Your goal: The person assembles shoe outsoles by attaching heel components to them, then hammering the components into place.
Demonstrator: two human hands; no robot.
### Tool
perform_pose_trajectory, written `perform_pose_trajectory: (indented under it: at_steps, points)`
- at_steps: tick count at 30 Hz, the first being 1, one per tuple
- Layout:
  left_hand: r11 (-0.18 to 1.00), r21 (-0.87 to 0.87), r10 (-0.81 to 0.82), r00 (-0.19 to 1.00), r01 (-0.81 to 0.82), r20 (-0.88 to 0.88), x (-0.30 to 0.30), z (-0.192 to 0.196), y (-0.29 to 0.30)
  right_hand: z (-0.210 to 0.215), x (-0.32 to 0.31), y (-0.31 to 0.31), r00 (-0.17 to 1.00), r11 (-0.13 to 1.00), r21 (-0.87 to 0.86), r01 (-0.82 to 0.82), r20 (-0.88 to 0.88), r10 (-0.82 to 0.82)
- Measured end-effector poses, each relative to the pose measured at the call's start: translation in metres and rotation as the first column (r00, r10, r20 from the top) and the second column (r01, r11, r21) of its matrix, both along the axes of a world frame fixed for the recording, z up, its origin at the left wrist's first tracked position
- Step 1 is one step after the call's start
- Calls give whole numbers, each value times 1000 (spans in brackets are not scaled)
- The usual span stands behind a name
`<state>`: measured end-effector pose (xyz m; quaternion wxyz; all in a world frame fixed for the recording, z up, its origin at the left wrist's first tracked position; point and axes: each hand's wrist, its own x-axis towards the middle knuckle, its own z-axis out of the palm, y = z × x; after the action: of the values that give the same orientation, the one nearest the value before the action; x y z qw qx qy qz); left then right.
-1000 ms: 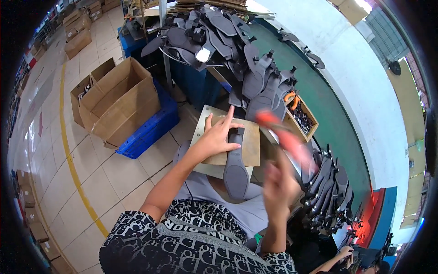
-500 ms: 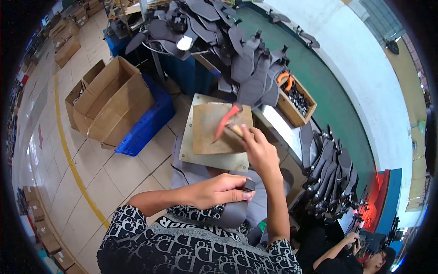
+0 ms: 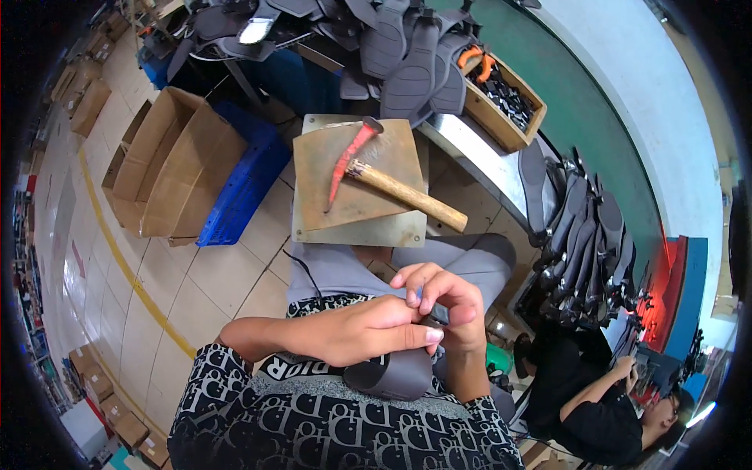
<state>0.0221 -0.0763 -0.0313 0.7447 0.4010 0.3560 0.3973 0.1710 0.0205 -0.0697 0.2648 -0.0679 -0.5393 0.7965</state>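
1. Holding the grey sole (image 3: 390,377) close to the patterned shirt (image 3: 305,423), the left hand (image 3: 364,329) is clamped round its narrow end, seemingly to steady it.
2. The right hand (image 3: 453,304) curls in at that end; whether it pinches anything, I cannot tell.
3. The hammer (image 3: 401,193) lies on the brown pad (image 3: 315,168), handle overhanging the near-right corner, apparently parked to free that hand.

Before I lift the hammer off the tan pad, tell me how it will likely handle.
The hammer likely feels head-heavy: its long red head looks metal. Its straight wooden handle should stay stiff. Pushed, it probably won't roll far, since the head sits crosswise.
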Motion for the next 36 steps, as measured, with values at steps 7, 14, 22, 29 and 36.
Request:
perform_pose_trajectory:
  at_steps: [7,14,22,29,36]
  points:
    - [990,70,-118,991,122,-56,13,5,0,6,24,-4,999,990,138,-17,-47,24]
    - [980,85,-168,979,178,-117,12,6,4,-6,26,-6,991,998,64,-11,-135,19]
    - [955,70,296,938,-288,-180,31,-16,32,-15,48,-9,979,983,-13,185,91,-183]
    - [474,839,664,517,267,-540,110,9,122,-20,145,-57,673,673,-173,719,415,-612]
    - [502,733,61,826,459,-560,139,5,111,-22,304,-131,-437,-112,567,816,478,-762]
